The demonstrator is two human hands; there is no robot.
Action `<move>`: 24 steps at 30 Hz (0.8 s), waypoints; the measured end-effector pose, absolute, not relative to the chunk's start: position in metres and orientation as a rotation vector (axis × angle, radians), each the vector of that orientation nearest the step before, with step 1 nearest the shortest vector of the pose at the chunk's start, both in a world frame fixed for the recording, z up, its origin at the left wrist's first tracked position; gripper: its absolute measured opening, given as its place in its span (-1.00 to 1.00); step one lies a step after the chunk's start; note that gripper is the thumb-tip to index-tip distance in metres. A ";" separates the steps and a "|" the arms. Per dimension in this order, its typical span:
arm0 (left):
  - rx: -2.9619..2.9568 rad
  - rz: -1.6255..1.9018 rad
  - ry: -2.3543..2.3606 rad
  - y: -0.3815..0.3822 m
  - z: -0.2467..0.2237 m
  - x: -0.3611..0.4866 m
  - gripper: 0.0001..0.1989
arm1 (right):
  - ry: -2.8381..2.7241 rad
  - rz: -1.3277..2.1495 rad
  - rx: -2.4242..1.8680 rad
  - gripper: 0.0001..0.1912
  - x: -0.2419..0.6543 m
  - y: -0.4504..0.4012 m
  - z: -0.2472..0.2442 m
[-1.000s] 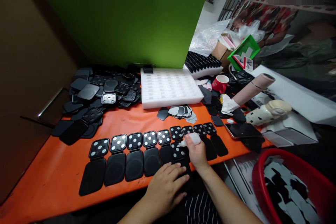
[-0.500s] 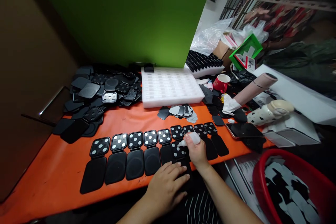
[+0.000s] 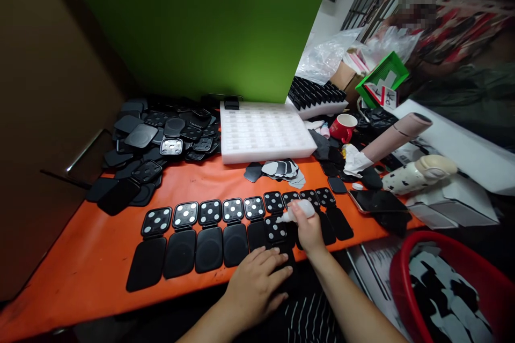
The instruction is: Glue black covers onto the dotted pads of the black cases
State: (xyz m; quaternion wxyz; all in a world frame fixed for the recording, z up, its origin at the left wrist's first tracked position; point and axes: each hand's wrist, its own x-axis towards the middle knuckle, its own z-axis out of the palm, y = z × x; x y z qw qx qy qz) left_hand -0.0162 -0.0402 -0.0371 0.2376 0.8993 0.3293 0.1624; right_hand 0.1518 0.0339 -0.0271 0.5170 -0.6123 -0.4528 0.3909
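Right hand (image 3: 309, 230) grips white bottle (image 3: 307, 208), nozzle (image 3: 284, 218) at dotted black square (image 3: 276, 229).

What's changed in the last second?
At upper right, a co-worker's red patterned top has shifted rightward in view; the scene also drifted slightly right with the camera. Neither hand grasped or released anything: the right hand still holds the white squeeze bottle, aimed at a black, white-dotted square panel; the left hand stays palm-down nearby.
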 end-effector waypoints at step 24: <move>2.432 0.405 0.906 -0.040 -0.036 -0.016 -0.59 | -0.742 1.385 -1.255 -0.73 0.152 0.041 -0.027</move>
